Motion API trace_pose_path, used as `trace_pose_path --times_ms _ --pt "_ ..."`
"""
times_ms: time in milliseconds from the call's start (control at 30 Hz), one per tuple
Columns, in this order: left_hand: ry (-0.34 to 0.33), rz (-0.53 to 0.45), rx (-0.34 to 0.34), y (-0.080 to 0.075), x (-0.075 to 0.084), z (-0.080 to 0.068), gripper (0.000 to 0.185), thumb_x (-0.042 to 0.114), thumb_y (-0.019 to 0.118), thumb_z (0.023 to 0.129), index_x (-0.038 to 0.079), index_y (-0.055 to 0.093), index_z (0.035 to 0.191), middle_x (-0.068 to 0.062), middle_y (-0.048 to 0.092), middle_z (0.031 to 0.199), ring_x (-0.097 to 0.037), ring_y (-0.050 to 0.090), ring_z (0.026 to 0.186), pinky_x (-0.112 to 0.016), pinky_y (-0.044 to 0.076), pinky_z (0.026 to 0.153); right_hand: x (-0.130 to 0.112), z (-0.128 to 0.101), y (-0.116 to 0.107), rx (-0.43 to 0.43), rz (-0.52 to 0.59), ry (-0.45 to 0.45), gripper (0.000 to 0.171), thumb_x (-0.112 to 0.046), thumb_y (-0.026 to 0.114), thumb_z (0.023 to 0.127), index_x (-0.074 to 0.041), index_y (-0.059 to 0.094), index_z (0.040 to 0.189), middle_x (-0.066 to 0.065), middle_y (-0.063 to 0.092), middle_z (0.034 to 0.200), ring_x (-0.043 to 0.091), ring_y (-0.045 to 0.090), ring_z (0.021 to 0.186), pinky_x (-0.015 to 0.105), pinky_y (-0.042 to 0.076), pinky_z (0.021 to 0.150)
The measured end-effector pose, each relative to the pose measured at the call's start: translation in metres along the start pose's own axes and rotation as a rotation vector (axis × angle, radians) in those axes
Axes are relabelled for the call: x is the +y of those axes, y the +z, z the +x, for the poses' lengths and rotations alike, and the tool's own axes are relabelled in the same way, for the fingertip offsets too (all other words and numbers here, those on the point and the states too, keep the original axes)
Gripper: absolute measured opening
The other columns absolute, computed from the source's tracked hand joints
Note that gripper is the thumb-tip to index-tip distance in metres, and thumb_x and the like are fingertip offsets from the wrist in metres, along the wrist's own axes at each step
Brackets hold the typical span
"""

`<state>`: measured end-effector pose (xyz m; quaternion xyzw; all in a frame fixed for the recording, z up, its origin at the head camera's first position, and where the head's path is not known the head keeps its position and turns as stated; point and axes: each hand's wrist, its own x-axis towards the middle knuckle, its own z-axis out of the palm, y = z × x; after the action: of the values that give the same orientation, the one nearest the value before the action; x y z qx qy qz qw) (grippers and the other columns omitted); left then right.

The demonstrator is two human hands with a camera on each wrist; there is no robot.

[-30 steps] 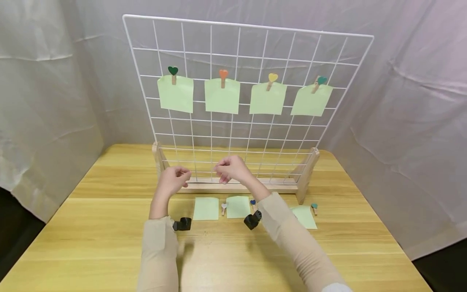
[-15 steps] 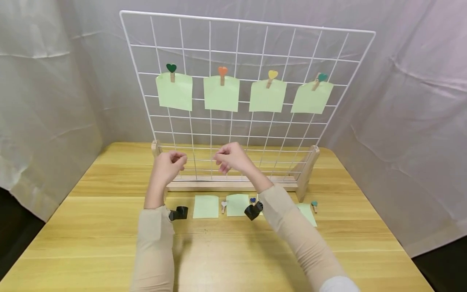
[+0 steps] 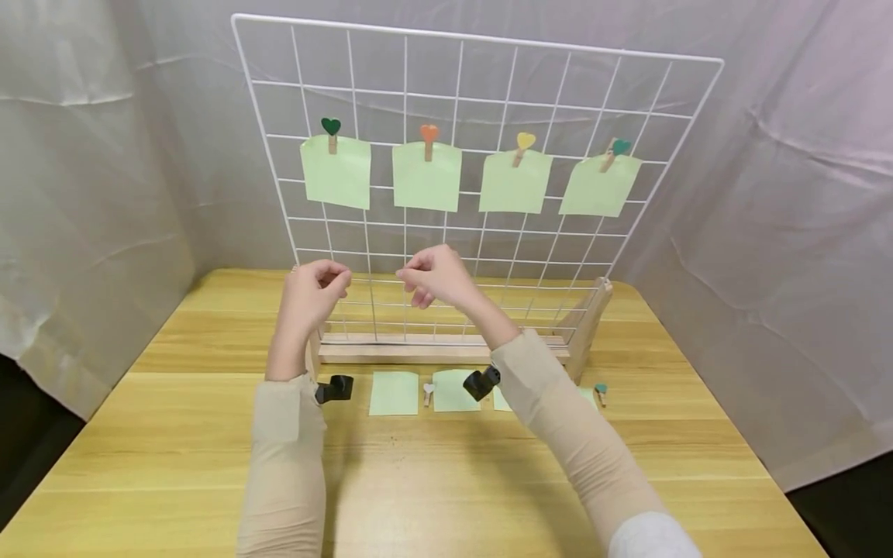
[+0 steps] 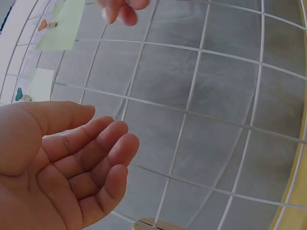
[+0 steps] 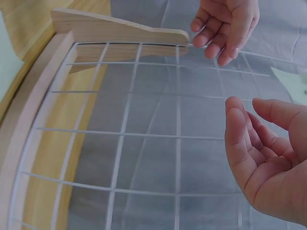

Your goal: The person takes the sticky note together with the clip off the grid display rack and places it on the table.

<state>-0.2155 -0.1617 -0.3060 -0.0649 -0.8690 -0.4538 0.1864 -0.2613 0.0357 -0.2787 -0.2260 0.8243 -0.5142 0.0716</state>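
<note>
The white wire grid panel (image 3: 481,194) stands near upright in a wooden base (image 3: 446,350) at the table's far side, its long axis running left to right and its face toward the person. Four pale green notes (image 3: 426,177) hang in a row from heart-topped pegs. Both hands hover just before its lower wires: the left hand (image 3: 312,293) and right hand (image 3: 436,277) are loosely curled, holding nothing. Only the wrist views show the empty palms; only the head view shows spare notes (image 3: 394,393) on the table (image 3: 174,465).
</note>
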Motion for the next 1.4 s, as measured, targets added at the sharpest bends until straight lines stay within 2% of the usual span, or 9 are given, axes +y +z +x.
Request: trace_pose_path --times_ms 233,467,633,800,1133,1400 --pt "0.007 0.004 0.045 -0.004 0.006 0.005 0.023 0.014 0.051 0.089 -0.003 0.063 0.099 -0.014 0.062 0.079 -0.023 0.057 0.068 -0.028 0.043 0.059 -0.017 0.003 -0.002 -0.004 -0.003 -0.01 0.015 -0.011 0.061 0.084 0.004 0.063 0.082 0.015 0.061 0.068 0.022 0.059 0.049 0.032 0.051 0.049" --pt "-0.028 -0.02 0.163 -0.013 0.016 0.012 0.024 0.014 0.05 0.09 -0.003 0.062 0.103 -0.013 0.061 0.084 -0.018 0.052 0.068 -0.021 0.04 0.056 -0.038 0.006 -0.012 0.016 -0.008 -0.064 0.015 -0.011 0.061 0.085 0.003 0.062 0.08 0.022 0.06 0.072 0.025 0.058 0.051 0.039 0.051 0.053" --pt "-0.021 -0.005 0.219 -0.02 0.023 0.018 0.025 0.016 0.051 0.089 -0.002 0.064 0.1 -0.013 0.061 0.085 -0.018 0.05 0.07 -0.022 0.039 0.06 -0.05 0.01 -0.018 0.024 -0.027 -0.089 0.015 -0.013 0.06 0.086 0.002 0.062 0.08 0.013 0.058 0.065 0.027 0.058 0.052 0.037 0.051 0.051" --pt "-0.016 -0.001 0.276 -0.024 0.027 0.024 0.025 0.017 0.051 0.089 -0.001 0.065 0.098 -0.013 0.061 0.085 -0.016 0.05 0.072 -0.021 0.039 0.064 -0.062 0.015 -0.019 0.024 -0.038 -0.123 0.015 -0.011 0.059 0.086 0.002 0.061 0.079 0.01 0.056 0.062 0.02 0.056 0.048 0.035 0.051 0.05" --pt "0.004 -0.027 0.362 -0.029 0.032 0.031 0.024 0.017 0.051 0.088 -0.001 0.066 0.095 -0.013 0.062 0.085 -0.012 0.05 0.07 -0.019 0.039 0.061 -0.085 0.025 -0.018 0.053 -0.099 -0.18 0.016 -0.014 0.059 0.086 0.001 0.061 0.081 0.014 0.057 0.064 0.021 0.057 0.048 0.032 0.05 0.048" --pt "0.011 -0.048 0.416 -0.033 0.036 0.037 0.022 0.015 0.051 0.086 -0.001 0.066 0.093 -0.011 0.061 0.085 -0.011 0.05 0.07 -0.017 0.038 0.061 -0.105 0.032 -0.015 0.089 -0.206 -0.162 0.018 -0.018 0.058 0.087 -0.001 0.062 0.087 0.012 0.059 0.066 0.021 0.058 0.05 0.031 0.05 0.05"
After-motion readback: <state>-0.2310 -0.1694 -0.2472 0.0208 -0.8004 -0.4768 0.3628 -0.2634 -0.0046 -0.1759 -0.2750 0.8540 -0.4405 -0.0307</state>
